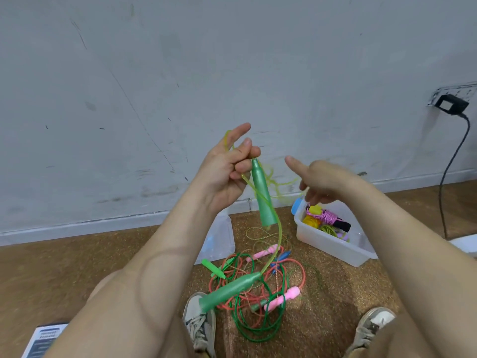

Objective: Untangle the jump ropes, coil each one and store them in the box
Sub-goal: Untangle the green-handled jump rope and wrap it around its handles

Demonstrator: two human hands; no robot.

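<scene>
My left hand (228, 167) is raised and pinches the top of a green cone-shaped handle (261, 193), with the yellow-green rope (278, 241) looped over its fingers. The rope's other green handle (228, 290) hangs lower, over the pile. My right hand (316, 180) is beside it, forefinger pointing left, lower fingers curled round a strand of the same yellow-green rope. On the floor lies a tangled pile of ropes (258, 288) in red, green and beige, with pink handles (282, 298). The clear plastic box (333, 244) at the right holds coiled ropes.
The box's clear lid (219, 239) lies on the floor left of the pile. My two shoes (198, 324) flank the pile. A grey wall rises behind. A black plug and cable (450, 161) hang at the far right. A printed sheet (44, 339) lies at the bottom left.
</scene>
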